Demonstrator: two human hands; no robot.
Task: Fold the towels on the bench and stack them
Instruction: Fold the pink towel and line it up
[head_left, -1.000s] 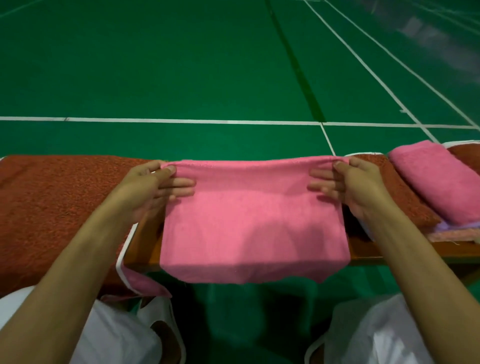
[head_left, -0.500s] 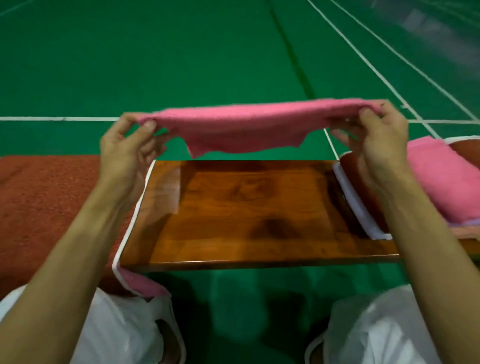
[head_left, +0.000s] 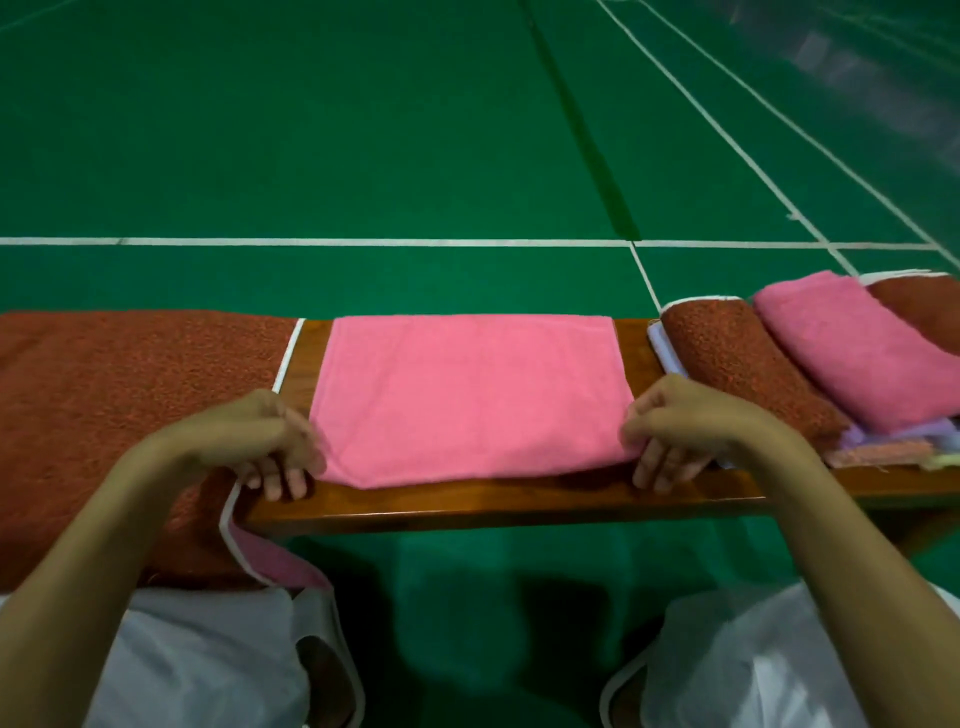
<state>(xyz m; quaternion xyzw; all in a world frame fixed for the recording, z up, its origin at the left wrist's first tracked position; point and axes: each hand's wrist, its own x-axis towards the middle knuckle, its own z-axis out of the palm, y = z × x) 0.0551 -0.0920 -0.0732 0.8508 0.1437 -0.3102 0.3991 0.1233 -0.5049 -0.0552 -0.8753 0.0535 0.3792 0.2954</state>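
A pink towel (head_left: 470, 397), folded into a rectangle, lies flat on the wooden bench (head_left: 519, 501). My left hand (head_left: 260, 441) pinches its near left corner. My right hand (head_left: 675, 428) pinches its near right corner. Both hands have curled fingers resting at the towel's near edge. On the bench to the right stands a stack with a folded rust-red towel (head_left: 743, 369) and a folded pink towel (head_left: 852, 348) lying on lilac and other folded towels (head_left: 878, 434).
A large rust-red towel with a white hem (head_left: 119, 405) covers the bench's left part and hangs over its near edge, pink on the underside. Green court floor with white lines (head_left: 363, 242) lies beyond. My knees in white cloth (head_left: 208, 670) are below the bench.
The pink towel hung over the bench's near edge, was lifted into the air by both hands, and now lies folded flat on the bench with my hands at its near corners.
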